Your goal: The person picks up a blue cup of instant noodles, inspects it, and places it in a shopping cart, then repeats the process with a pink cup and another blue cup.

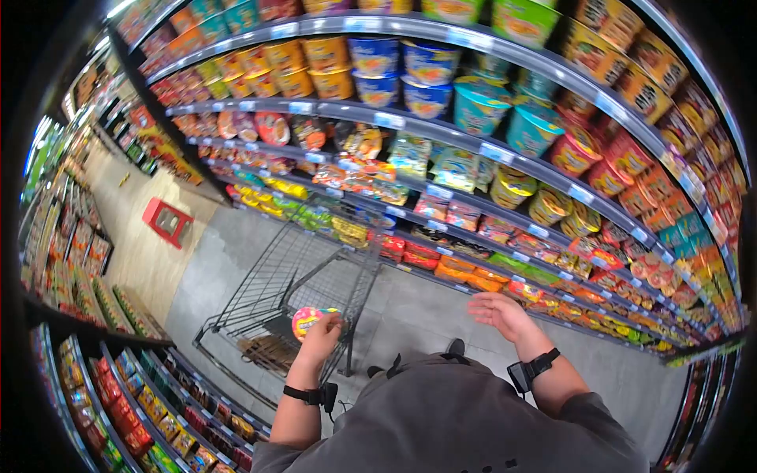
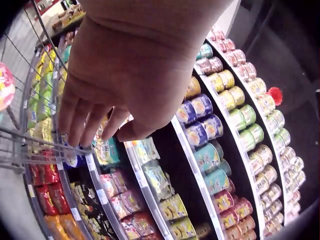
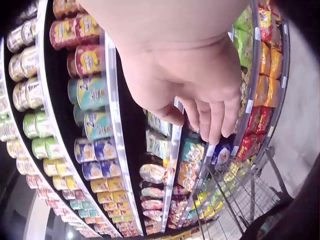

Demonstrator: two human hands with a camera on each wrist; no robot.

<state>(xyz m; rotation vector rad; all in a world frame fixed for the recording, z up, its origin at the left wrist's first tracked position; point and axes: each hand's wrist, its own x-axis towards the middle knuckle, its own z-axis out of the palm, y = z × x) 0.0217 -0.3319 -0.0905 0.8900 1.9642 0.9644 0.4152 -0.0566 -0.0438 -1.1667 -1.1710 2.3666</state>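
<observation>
My left hand (image 1: 322,337) hangs over the wire shopping cart (image 1: 206,323), with its fingers loosely bent. A pink round-lidded tub (image 1: 304,323) is in the cart; in the head view the hand overlaps its edge. The left wrist view has that pink tub (image 2: 5,87) at the far left, apart from the fingers, and nothing shows within the left hand (image 2: 120,90). To the right, my right hand (image 1: 503,314) is held out before the lower shelves, palm partly upward. Relaxed fingers and no held thing show on the right hand (image 3: 195,85) in the right wrist view.
Long shelves (image 1: 489,150) of cup noodles and bagged noodles run across the front. Blue tubs (image 1: 426,98) and teal tubs (image 1: 481,106) stand on upper rows. A red step stool (image 1: 167,222) sits on the aisle floor at left. More shelving (image 1: 134,394) lines the lower left.
</observation>
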